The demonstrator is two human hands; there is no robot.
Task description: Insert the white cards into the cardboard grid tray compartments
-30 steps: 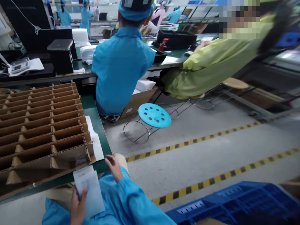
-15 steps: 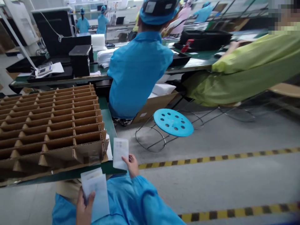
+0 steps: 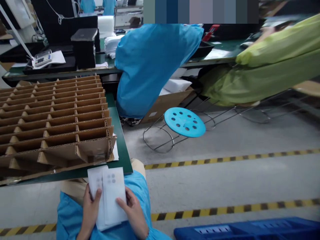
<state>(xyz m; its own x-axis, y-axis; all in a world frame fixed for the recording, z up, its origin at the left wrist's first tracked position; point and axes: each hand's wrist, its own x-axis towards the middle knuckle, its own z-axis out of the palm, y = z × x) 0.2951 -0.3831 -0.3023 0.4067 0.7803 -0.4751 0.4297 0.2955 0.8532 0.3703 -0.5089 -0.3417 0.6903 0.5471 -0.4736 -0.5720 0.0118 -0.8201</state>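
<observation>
Left hand [image 3: 90,208]: closed on the near-left edge of a small stack of white paper-like pouches [image 3: 108,196], thumb lying across the top face, fingers hidden underneath. Judged a supporting hold, keeping the stack squared.
Right hand [image 3: 132,208]: grip closed on the right edge of the top pouch, thumb on the face, the rest of the fingers behind; it sits fanned slightly right of the one beneath, seemingly so each can be separated.
Pouches: held over the lap, just near of the bench edge, faces up towards the camera; faint grey round marks show near their far end. Count not readable.
Lap: blue smock sleeves and fabric under both hands.
Brown corrugated cardboard divider grid [image 3: 53,120]: lies on the dark green bench [image 3: 122,150], left and far of the hands; long narrow slots run left-right, those in view look empty. Its near-right corner is close to the pouches.
White sheet [image 3: 115,151]: tucked under the grid's right edge.
Far: a person in a blue smock [image 3: 152,66] seated back to camera at another bench; a yellow-green sleeve [image 3: 262,70] on the right.
Floor: round cyan plastic stool [image 3: 184,122], wire frame, tipped sideways; yellow-black tape lines; blue plastic crate [image 3: 247,229] near right.
</observation>
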